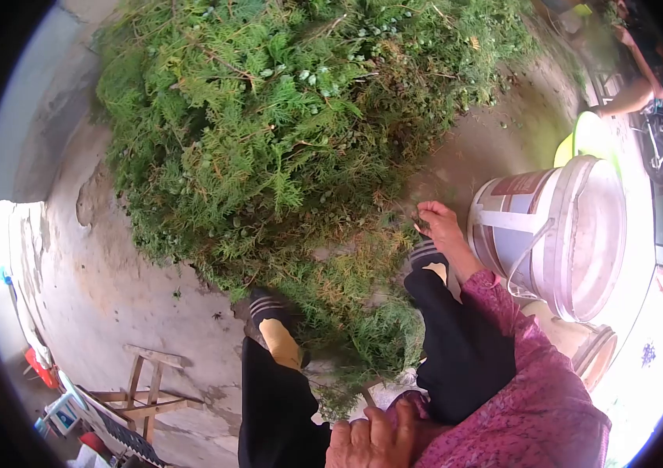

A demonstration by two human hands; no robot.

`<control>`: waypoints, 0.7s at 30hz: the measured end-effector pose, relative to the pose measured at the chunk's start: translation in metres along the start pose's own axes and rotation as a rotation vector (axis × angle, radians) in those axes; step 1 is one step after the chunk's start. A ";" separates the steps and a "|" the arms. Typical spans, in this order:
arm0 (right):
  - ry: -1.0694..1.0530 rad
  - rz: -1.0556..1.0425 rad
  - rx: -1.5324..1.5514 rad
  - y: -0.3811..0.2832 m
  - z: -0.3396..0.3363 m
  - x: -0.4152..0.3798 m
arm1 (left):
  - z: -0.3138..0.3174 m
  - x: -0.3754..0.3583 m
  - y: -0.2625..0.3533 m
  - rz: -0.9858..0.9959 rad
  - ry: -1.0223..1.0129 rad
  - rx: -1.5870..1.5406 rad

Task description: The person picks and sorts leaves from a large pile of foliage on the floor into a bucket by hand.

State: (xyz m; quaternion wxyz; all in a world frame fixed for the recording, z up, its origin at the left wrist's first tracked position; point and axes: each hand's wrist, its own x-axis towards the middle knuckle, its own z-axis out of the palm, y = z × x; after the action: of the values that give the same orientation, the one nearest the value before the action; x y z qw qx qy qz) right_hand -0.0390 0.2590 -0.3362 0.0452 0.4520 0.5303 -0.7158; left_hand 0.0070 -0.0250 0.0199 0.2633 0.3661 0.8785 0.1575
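My left hand [372,441] is at the bottom, its fingers curled round the stem of a green conifer branch [384,337]. The branch's leafy end lies between my lower legs. To the upper right, my right hand [442,228] is closed, fingertips pinched together, beside the edge of a big heap of cut conifer branches [269,140]. What the right fingertips hold, if anything, is too small to make out. Pale cones dot the heap. My two feet in striped slippers [267,306] rest at its near edge.
A large white bucket [512,214] with a wire handle stands right of my right hand, a second bucket [569,335] near it. Beyond is a yellow-green basin [590,139] and another person's arm [634,95]. A wooden stool-like frame [144,390] lies at lower left.
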 end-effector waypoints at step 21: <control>-0.355 -0.536 -1.008 0.024 0.047 -0.005 | 0.008 0.040 0.012 0.049 -0.155 0.030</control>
State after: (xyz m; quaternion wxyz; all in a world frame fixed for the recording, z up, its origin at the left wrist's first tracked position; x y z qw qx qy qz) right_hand -0.0513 0.2093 -0.3487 0.1600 0.0985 0.8846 -0.4269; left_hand -0.0055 0.0132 0.0051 0.3212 0.4023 0.8486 0.1219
